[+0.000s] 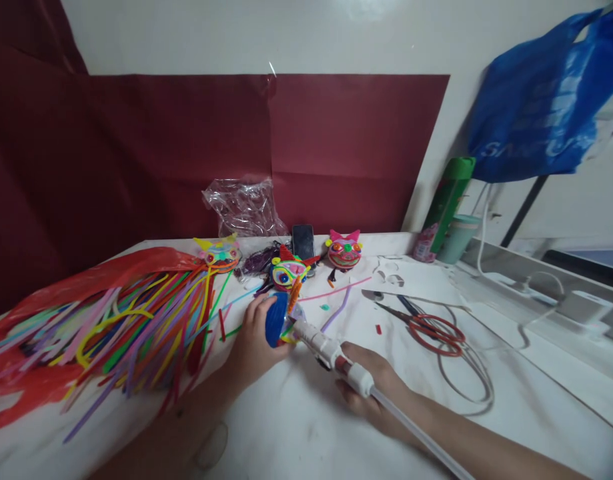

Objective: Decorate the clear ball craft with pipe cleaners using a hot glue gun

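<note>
My left hand (pixel 259 333) is closed around a blue rounded craft piece (pixel 275 321) with orange and yellow bits at its edge. In my right hand (pixel 369 377) is a white hot glue gun (pixel 320 341), a long clear glue stick (pixel 416 430) running out of its back. The glue gun's nozzle points at the blue piece and reaches its right edge; whether they touch, I cannot tell. Just behind sits a colourful pipe-cleaner animal head (pixel 289 272). A pink-eared head (pixel 344 251) stands right of it, and a yellow-horned one (pixel 219 255) to the left.
Many pipe cleaners (pixel 131 327) lie on red plastic at the left. Red-handled scissors (pixel 436 333) and a looped cable (pixel 466 380) are at the right. A phone (pixel 303 240) and clear plastic wrap (pixel 243 207) are at the back. A green can (pixel 446 200) stands beside a cup (pixel 459 237).
</note>
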{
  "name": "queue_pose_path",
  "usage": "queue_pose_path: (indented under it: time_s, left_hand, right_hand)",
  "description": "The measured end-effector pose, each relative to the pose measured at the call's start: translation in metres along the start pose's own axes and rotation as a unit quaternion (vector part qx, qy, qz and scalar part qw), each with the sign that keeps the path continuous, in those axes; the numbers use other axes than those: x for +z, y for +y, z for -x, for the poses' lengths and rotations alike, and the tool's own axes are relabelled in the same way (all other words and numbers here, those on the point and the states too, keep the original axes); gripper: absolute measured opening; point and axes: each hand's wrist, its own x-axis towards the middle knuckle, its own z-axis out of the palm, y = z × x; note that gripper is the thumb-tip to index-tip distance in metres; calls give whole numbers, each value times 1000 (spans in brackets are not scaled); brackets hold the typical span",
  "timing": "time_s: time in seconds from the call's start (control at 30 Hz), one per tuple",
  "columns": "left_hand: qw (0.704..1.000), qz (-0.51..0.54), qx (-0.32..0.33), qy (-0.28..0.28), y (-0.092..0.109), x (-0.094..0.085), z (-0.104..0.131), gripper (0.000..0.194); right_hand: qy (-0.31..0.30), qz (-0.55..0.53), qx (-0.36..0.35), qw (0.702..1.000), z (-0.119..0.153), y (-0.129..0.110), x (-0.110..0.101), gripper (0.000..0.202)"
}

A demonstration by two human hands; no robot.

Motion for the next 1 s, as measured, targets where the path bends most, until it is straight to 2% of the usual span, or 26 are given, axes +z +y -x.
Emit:
queue_pose_path:
  time_s: [0.2, 0.37, 0.57, 0.73, 1.0]
  left_hand:
    - [1000, 3, 5, 8, 1, 0, 1, 72]
    - [1000, -7, 15, 19, -1, 1, 2, 71]
    - [999, -12, 26, 20, -1, 1, 2, 71]
    - [999, -13, 31, 22, 0, 0, 2, 71]
    - [999, -12, 23, 20, -2, 1, 2, 73]
  right_hand:
    - [8, 15, -45, 999, -3, -1, 2, 12]
    - [96, 18, -71, 993, -3, 6, 13, 10]
    - [15, 9, -58, 998, -2, 2, 2, 9]
    - [5, -18, -27, 999, -3, -2, -1, 10]
    - [6, 1, -27, 1000, -1, 0, -1, 9]
